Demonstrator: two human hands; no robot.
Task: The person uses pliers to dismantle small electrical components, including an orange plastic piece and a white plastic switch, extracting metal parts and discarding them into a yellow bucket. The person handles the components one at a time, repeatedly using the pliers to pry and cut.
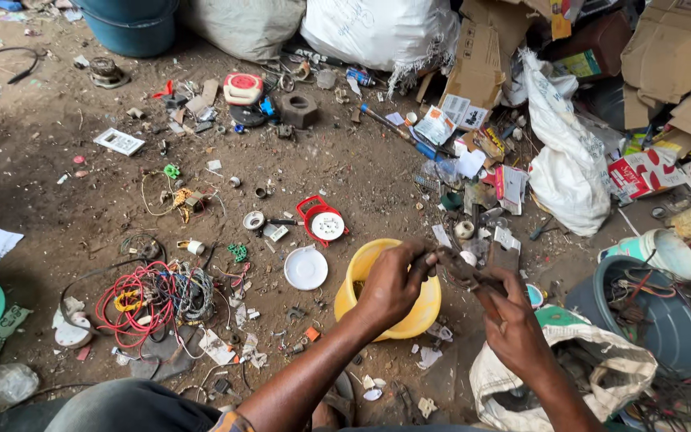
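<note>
My left hand (392, 282) and my right hand (515, 328) are together above a yellow plastic bowl (421, 316) on the dirt floor. Both are closed on a small dark, rusty metal piece (459, 268) held between them. The left fingers pinch its left end; the right hand grips a handle-like part from below. A white sack (573, 360) lies under my right hand.
A round white lid (305, 268) and a red-and-white device (323, 221) lie left of the bowl. A tangle of red wires (149, 298) sits further left. A grey basin with wires (661, 316), white sacks (569, 168) and cardboard (665, 48) crowd the right and back.
</note>
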